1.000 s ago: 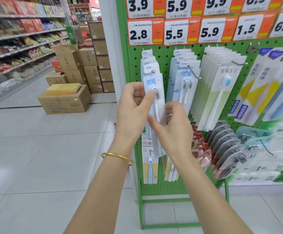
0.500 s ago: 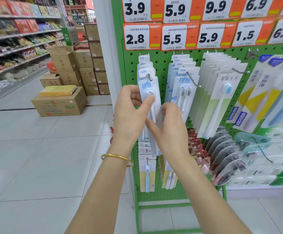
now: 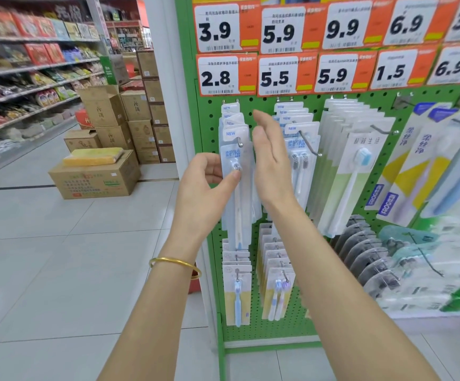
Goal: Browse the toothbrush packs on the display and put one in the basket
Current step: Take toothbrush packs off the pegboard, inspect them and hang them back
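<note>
**Left hand holds a toothbrush pack at the display, right hand open beside it**

The left hand point(image 3: 204, 188) pinches a pack point(image 3: 239, 213) near its top: the thumb point(image 3: 232, 177) presses on the front, just under the brush head, and the curled fingers sit behind the left edge. The right hand point(image 3: 271, 163) is raised just right of this pack, with the fingers straight and together, the palm turned to the left, and it holds nothing. I cannot tell if it touches the pack's edge.

The pack is upright in front of the leftmost upper row of the pegboard point(image 3: 212, 125). Its top edge is at the tip of the hook point(image 3: 240, 144); I cannot tell if it hangs on the hook or is already free. Behind it, more packs of the same kind with the word "NEW" hang on this hook. A gold bracelet point(image 3: 174, 264) is on the left wrist.

To the right hang twin-brush packs point(image 3: 301, 158), then a row of tall white packs point(image 3: 354, 171). Lower down hang yellow packs point(image 3: 237, 294). Above the hooks are orange and white price tags point(image 3: 218, 75); the one over the left row says 2.8.

On the left, cardboard boxes point(image 3: 94, 178) stand on the tiled floor point(image 3: 58, 257), and shelves point(image 3: 31, 70) with goods run along the aisle.
</note>
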